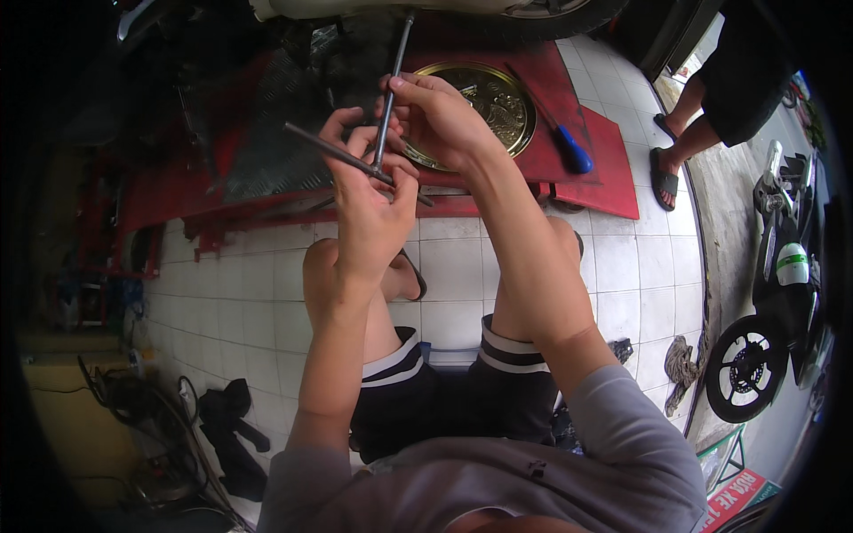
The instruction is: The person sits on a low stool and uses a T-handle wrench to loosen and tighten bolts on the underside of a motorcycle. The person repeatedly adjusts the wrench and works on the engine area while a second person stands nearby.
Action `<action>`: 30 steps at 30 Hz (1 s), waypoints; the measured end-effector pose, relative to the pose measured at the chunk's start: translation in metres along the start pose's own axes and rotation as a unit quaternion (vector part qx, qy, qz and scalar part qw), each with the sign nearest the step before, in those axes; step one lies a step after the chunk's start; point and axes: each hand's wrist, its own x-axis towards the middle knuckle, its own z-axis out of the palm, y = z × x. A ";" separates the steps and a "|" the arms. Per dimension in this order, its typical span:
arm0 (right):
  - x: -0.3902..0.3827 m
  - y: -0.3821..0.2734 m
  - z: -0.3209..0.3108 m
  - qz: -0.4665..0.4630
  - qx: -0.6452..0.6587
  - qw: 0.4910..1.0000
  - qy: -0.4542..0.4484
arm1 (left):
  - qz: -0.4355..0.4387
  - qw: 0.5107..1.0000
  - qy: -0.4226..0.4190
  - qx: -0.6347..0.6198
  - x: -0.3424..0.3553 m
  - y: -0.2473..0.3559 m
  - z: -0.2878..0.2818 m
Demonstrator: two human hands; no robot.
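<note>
The fingers (357, 139) of my left hand (369, 213) are curled around the crossbar of a dark T-handled wrench (384, 135), whose bar passes between them, one end jutting out to the left. My right hand (444, 115) has its thumb and fingers pinched on the shaft, farther out than the joint, so both hands are clamped on this one tool. I have it above the near part of a red platform (555, 84), with the shaft pointing away from me. Its far end overlaps a motorbike with a dark tire (569, 22); I can't tell from my view whether they touch.

Just beyond the right hand, a round gold tray (502, 111) with raised decoration lies on the platform, partly hidden behind my fingers and wrist. Right of it is a screwdriver (574, 153), blue handle toward me. To the left I see a dark, textured metal plate (271, 142).

Nearer, my bare knees stand over white floor tiles (453, 271). Well to the right, a person in sandals (665, 182) stands at the far side, with a parked black motorcycle (782, 258) nearer. A crumpled rag (682, 373) lies at near right, and black cloth (233, 431) at near left.
</note>
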 end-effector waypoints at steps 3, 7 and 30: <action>-0.005 -0.002 0.002 0.010 -0.066 0.997 0.045 | 0.028 0.984 -0.082 0.155 -0.004 -0.001 -0.017; -0.022 -0.011 -0.002 0.023 -0.259 0.958 0.121 | -0.094 0.977 -0.150 -0.116 0.000 -0.038 -0.045; -0.140 -0.105 -0.102 0.105 -0.739 0.596 0.296 | 0.053 0.876 -0.274 0.394 0.117 -0.168 0.075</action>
